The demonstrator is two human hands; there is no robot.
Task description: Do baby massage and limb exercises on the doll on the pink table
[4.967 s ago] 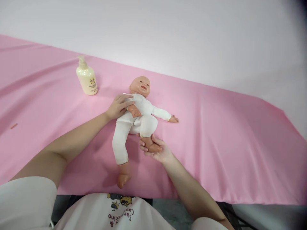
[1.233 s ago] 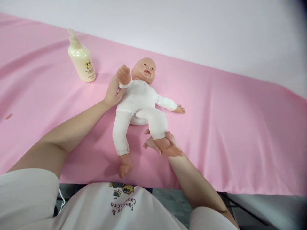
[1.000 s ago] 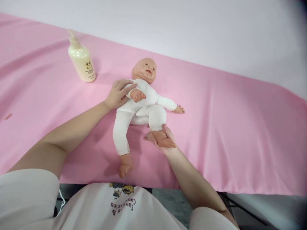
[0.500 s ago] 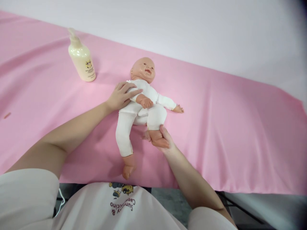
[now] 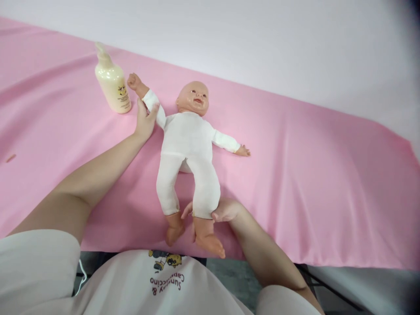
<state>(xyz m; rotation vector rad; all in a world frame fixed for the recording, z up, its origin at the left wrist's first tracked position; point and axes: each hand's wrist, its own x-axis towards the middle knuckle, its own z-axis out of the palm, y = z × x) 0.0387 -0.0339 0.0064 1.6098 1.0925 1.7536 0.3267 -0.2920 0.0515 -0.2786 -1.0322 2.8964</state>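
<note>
Out swings the baby doll's (image 5: 187, 135) arm (image 5: 152, 103) to eleven o'clock, its leg (image 5: 206, 190) straighter too! Left to right: pump bottle (image 5: 113, 87) at eleven; my left hand (image 5: 145, 121), wrist cocked up, pinches that arm, likely propping it; doll face-up at twelve on pink cloth (image 5: 311, 183); at one, my right hand (image 5: 223, 211) curls loosely round the ankle (image 5: 204, 222), seemingly supporting it.

The left hand (image 5: 146, 119) holds one arm (image 5: 152, 101) and the right hand (image 5: 227, 210) one leg (image 5: 207, 192) of a doll (image 5: 187, 135) on pink cloth (image 5: 311, 175) near a pump bottle (image 5: 113, 89).
</note>
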